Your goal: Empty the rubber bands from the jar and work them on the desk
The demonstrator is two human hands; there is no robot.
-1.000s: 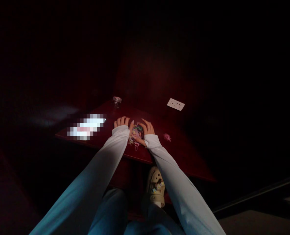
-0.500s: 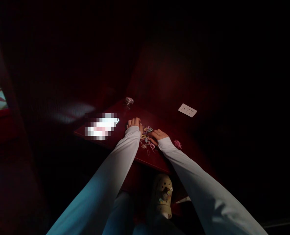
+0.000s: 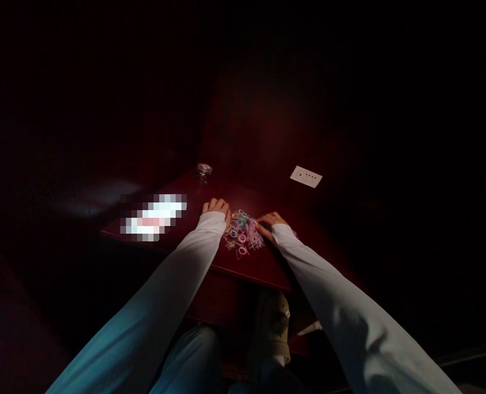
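Observation:
A pile of small coloured bands (image 3: 243, 232), pink, purple, green and yellow, lies on the dark red tabletop (image 3: 247, 271). At the pile's left edge rests my left hand (image 3: 217, 209), palm down with its fingers bent; what is under it, if anything, is hidden. On the right side, my right hand (image 3: 271, 221) has its thumb and fingers apart and touches the pile's edge. A few pink bands lie partly hidden behind my right wrist.
A bright blurred rectangle (image 3: 155, 216) lies on the table's left part. A small clear jar with a lid (image 3: 204, 171) stands at the back. A white socket plate (image 3: 306, 177) is on the dark wall. Below the table edge is a beige clog (image 3: 276, 323).
The pile between my hands looks larger, with many pink and purple bands now in it. My hands are farther apart. The view has shifted slightly.

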